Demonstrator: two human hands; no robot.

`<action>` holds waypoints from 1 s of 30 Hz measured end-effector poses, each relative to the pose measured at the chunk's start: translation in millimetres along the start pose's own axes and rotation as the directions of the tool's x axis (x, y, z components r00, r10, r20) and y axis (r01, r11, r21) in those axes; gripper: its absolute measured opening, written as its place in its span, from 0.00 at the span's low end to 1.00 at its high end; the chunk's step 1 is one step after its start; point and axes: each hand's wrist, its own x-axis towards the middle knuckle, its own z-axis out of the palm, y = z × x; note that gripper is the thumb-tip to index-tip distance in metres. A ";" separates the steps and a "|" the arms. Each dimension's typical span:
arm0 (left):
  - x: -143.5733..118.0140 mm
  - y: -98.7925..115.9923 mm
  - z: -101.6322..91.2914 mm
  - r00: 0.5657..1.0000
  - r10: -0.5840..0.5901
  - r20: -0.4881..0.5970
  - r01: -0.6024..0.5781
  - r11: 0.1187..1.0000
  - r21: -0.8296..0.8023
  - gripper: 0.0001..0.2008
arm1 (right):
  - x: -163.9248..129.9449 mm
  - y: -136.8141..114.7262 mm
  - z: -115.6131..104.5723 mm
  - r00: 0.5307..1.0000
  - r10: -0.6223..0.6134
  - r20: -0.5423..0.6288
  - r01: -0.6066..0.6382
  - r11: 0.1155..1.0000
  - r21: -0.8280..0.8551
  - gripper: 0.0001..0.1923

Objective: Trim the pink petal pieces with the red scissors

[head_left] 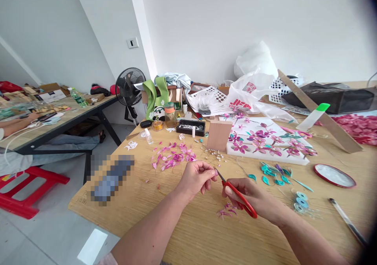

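Right hand (250, 194) snips with red scissors (240, 197) beside red-printed white bag (250, 96), print unreadable

Too small to tell what the left hand (196, 176) pinches at the scissors (238, 196) tips. Scissor handles partly hidden inside the right hand (250, 196) grip. Pixelated patch (112, 178) on the desk (206, 233), content unreadable. Person at the far desk (44, 127) cut off by the left edge. Right corners dark, vignetted. Metal tool (347, 219) fading into that shadow.
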 end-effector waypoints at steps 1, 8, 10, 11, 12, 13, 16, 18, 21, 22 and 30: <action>0.1 -0.2 0.1 1.000 0.001 0.001 -0.001 1.000 -0.001 0.12 | 0.2 0.1 0.0 1.000 -0.002 0.000 0.002 1.000 0.001 0.28; -0.7 0.3 1.3 1.000 0.001 0.011 -0.001 1.000 -0.008 0.12 | -1.5 -3.7 1.2 1.000 0.001 0.001 -0.001 1.000 0.003 0.29; -1.1 0.4 1.3 1.000 0.000 0.021 0.001 1.000 -0.006 0.12 | -2.3 -4.4 1.1 1.000 -0.006 0.005 0.006 1.000 0.002 0.29; -1.1 0.3 1.2 1.000 0.000 0.027 0.000 1.000 -0.005 0.12 | -2.6 -4.5 1.1 1.000 -0.011 0.006 0.011 1.000 0.001 0.29; -1.0 -0.1 1.1 1.000 0.001 0.031 -0.001 1.000 -0.005 0.12 | -2.9 -4.6 1.1 1.000 -0.016 0.007 0.016 1.000 0.002 0.29; -0.9 -0.5 0.9 0.999 0.001 0.034 -0.001 1.000 -0.006 0.12 | -3.1 -4.5 1.2 1.000 -0.018 0.006 0.018 1.000 0.004 0.29; -0.4 -1.6 0.7 0.999 0.000 0.035 0.001 1.000 -0.008 0.11 | -3.1 -4.1 1.6 1.000 -0.015 0.002 0.015 1.000 0.008 0.30; -0.4 -1.9 0.8 1.000 0.000 0.030 0.000 1.000 -0.009 0.11 | -2.8 -3.8 1.7 1.000 -0.017 0.001 0.017 1.000 0.004 0.30; -0.8 -1.4 1.0 1.000 0.003 0.024 -0.003 1.000 -0.008 0.12 | -2.5 -3.5 1.5 0.999 -0.036 0.010 0.037 0.999 -0.007 0.30; -0.9 -1.3 0.9 1.000 0.004 0.023 -0.004 1.000 -0.006 0.12 | -2.5 -3.6 1.3 0.999 -0.043 0.016 0.043 0.999 -0.009 0.29; -0.7 -2.8 0.2 1.000 0.005 0.030 -0.005 1.000 0.007 0.12 | -2.5 -4.4 1.4 0.999 -0.050 0.013 0.050 0.999 -0.016 0.29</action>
